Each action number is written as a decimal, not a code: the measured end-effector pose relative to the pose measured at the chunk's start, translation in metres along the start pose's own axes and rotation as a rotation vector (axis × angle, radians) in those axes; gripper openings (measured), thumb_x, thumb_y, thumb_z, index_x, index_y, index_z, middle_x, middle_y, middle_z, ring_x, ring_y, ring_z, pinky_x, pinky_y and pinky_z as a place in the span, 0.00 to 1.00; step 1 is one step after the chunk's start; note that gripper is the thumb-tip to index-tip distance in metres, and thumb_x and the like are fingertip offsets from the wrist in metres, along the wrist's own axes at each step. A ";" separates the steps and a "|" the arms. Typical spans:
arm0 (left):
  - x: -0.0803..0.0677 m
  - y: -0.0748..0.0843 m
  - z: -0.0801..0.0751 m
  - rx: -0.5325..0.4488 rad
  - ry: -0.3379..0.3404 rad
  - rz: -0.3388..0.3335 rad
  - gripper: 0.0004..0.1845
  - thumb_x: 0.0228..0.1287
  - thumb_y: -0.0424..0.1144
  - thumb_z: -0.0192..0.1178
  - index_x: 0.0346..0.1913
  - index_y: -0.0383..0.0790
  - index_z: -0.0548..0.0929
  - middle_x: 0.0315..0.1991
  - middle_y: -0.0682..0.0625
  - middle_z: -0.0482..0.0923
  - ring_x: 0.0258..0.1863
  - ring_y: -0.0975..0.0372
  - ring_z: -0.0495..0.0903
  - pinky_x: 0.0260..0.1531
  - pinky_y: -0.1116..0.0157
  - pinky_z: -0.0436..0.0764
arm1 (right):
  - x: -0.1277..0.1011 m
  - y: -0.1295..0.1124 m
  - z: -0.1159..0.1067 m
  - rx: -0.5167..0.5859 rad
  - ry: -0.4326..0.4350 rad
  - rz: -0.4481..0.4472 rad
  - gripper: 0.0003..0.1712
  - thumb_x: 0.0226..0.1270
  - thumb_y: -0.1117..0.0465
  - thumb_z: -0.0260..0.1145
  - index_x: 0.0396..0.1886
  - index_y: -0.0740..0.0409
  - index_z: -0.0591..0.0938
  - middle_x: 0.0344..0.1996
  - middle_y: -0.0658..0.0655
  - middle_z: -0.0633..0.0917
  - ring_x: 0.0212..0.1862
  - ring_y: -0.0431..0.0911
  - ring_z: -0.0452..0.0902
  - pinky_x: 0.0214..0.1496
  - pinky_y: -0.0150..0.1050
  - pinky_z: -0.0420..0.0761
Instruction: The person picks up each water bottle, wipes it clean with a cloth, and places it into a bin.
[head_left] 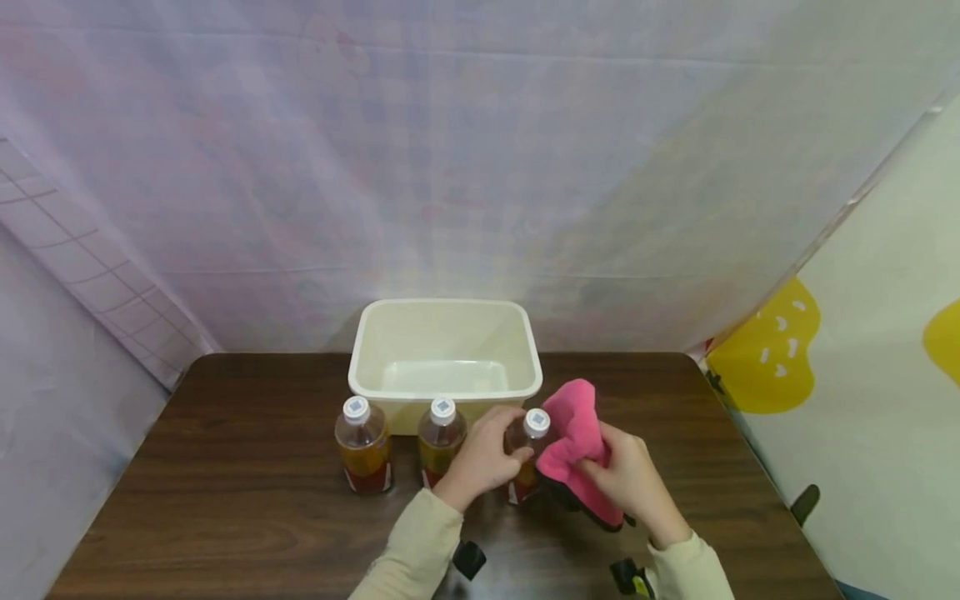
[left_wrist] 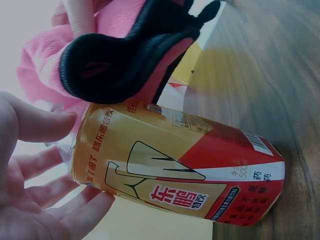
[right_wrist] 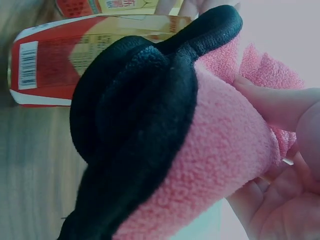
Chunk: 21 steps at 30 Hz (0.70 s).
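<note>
My left hand (head_left: 486,457) holds the rightmost drink bottle (head_left: 522,486) by its upper part, thumb on one side and fingers on the other. This bottle is upright with a white cap; its gold and red label (left_wrist: 175,165) fills the left wrist view. My right hand (head_left: 633,482) pinches a pink plush cloth (head_left: 581,433) with thick black edging, bunched close against the bottle's right side. In the right wrist view the cloth (right_wrist: 215,135) folds over itself, its black edge overlapping the bottle (right_wrist: 50,62).
Two more white-capped bottles stand to the left, one at the far left (head_left: 365,454) and one in the middle (head_left: 441,442), partly behind my left hand. Behind them is a cream plastic bin (head_left: 360,367) at the back of the dark wooden table (head_left: 247,467). A curtain (head_left: 450,167) hangs behind.
</note>
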<state>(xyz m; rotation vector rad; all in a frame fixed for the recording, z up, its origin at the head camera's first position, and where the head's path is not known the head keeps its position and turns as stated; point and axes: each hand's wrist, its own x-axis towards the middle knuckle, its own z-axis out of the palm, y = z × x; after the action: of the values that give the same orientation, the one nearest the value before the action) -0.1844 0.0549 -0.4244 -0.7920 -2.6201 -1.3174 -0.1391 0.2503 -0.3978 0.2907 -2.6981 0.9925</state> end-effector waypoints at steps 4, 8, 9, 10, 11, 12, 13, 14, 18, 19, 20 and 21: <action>0.000 -0.001 0.000 -0.003 -0.011 -0.006 0.21 0.50 0.34 0.64 0.50 0.35 0.77 0.47 0.45 0.76 0.48 0.56 0.75 0.51 0.61 0.74 | 0.007 -0.005 -0.001 -0.019 -0.005 -0.031 0.13 0.42 0.72 0.71 0.29 0.62 0.78 0.17 0.49 0.73 0.21 0.38 0.65 0.22 0.31 0.69; 0.000 0.000 0.000 -0.002 -0.014 -0.010 0.21 0.50 0.34 0.64 0.50 0.36 0.77 0.47 0.45 0.76 0.48 0.57 0.75 0.50 0.62 0.74 | 0.011 -0.008 -0.001 -0.015 -0.031 -0.021 0.12 0.42 0.72 0.71 0.30 0.62 0.79 0.17 0.49 0.74 0.21 0.39 0.66 0.23 0.31 0.70; 0.000 0.000 0.000 -0.003 -0.017 -0.013 0.21 0.50 0.34 0.64 0.50 0.36 0.77 0.47 0.45 0.76 0.48 0.57 0.75 0.50 0.61 0.74 | 0.012 -0.008 -0.001 -0.007 -0.036 -0.017 0.12 0.43 0.72 0.70 0.29 0.62 0.78 0.17 0.49 0.74 0.21 0.39 0.66 0.23 0.31 0.70; 0.000 0.000 -0.001 -0.004 -0.022 -0.021 0.21 0.50 0.34 0.64 0.51 0.36 0.77 0.48 0.45 0.75 0.48 0.57 0.75 0.50 0.62 0.74 | 0.013 -0.008 0.000 0.002 -0.044 -0.009 0.12 0.43 0.72 0.70 0.30 0.62 0.78 0.17 0.50 0.74 0.21 0.40 0.66 0.23 0.31 0.70; 0.000 0.000 -0.001 -0.007 -0.028 -0.029 0.22 0.51 0.34 0.64 0.51 0.36 0.76 0.48 0.45 0.75 0.48 0.57 0.75 0.50 0.62 0.74 | 0.013 -0.007 0.001 0.010 -0.049 -0.005 0.12 0.43 0.72 0.71 0.30 0.62 0.79 0.18 0.50 0.74 0.21 0.40 0.66 0.23 0.31 0.70; 0.000 0.001 -0.001 -0.012 -0.033 -0.037 0.22 0.51 0.34 0.63 0.52 0.37 0.76 0.49 0.45 0.75 0.48 0.57 0.75 0.50 0.61 0.74 | 0.013 -0.007 0.003 0.018 -0.056 0.002 0.12 0.43 0.72 0.70 0.30 0.62 0.78 0.18 0.50 0.74 0.21 0.40 0.66 0.23 0.31 0.70; 0.000 0.001 -0.001 -0.017 -0.040 -0.048 0.22 0.51 0.34 0.63 0.52 0.37 0.76 0.49 0.46 0.75 0.49 0.57 0.74 0.50 0.61 0.74 | 0.013 -0.006 0.004 0.027 -0.062 0.008 0.12 0.43 0.72 0.70 0.30 0.63 0.79 0.18 0.50 0.74 0.22 0.40 0.66 0.23 0.31 0.71; 0.000 0.001 -0.001 -0.022 -0.045 -0.056 0.22 0.51 0.34 0.63 0.52 0.37 0.76 0.49 0.46 0.75 0.48 0.57 0.74 0.50 0.61 0.74 | 0.013 -0.006 0.006 0.032 -0.064 0.011 0.12 0.43 0.72 0.70 0.31 0.63 0.79 0.18 0.50 0.74 0.22 0.40 0.66 0.24 0.31 0.70; 0.000 0.000 -0.001 -0.026 -0.052 -0.068 0.23 0.51 0.33 0.63 0.53 0.38 0.75 0.49 0.46 0.75 0.47 0.58 0.75 0.48 0.62 0.75 | 0.013 -0.003 0.012 0.029 -0.054 0.016 0.13 0.43 0.71 0.72 0.30 0.63 0.79 0.19 0.51 0.75 0.23 0.40 0.66 0.24 0.31 0.70; 0.000 0.000 -0.001 -0.025 -0.051 -0.067 0.23 0.51 0.33 0.63 0.52 0.38 0.75 0.48 0.46 0.75 0.47 0.58 0.75 0.48 0.62 0.75 | 0.013 -0.003 0.013 0.028 -0.050 0.019 0.13 0.43 0.71 0.72 0.30 0.63 0.79 0.19 0.51 0.75 0.23 0.40 0.66 0.25 0.31 0.70; 0.000 -0.001 -0.002 -0.022 -0.051 -0.065 0.23 0.50 0.33 0.63 0.52 0.38 0.75 0.48 0.46 0.76 0.47 0.58 0.75 0.48 0.63 0.75 | 0.014 -0.002 0.014 0.028 -0.049 0.025 0.13 0.42 0.71 0.72 0.29 0.63 0.79 0.19 0.51 0.75 0.23 0.41 0.66 0.25 0.31 0.70; 0.000 -0.001 -0.002 -0.020 -0.052 -0.065 0.22 0.50 0.33 0.63 0.52 0.38 0.75 0.48 0.46 0.76 0.47 0.58 0.75 0.48 0.62 0.75 | 0.014 -0.002 0.015 0.030 -0.053 0.030 0.12 0.42 0.71 0.72 0.29 0.63 0.79 0.19 0.51 0.75 0.23 0.41 0.67 0.25 0.32 0.70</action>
<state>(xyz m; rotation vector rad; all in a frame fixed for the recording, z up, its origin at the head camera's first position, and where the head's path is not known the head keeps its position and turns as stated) -0.1854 0.0533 -0.4236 -0.7599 -2.6985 -1.3598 -0.1541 0.2372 -0.4036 0.2872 -2.7444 1.0493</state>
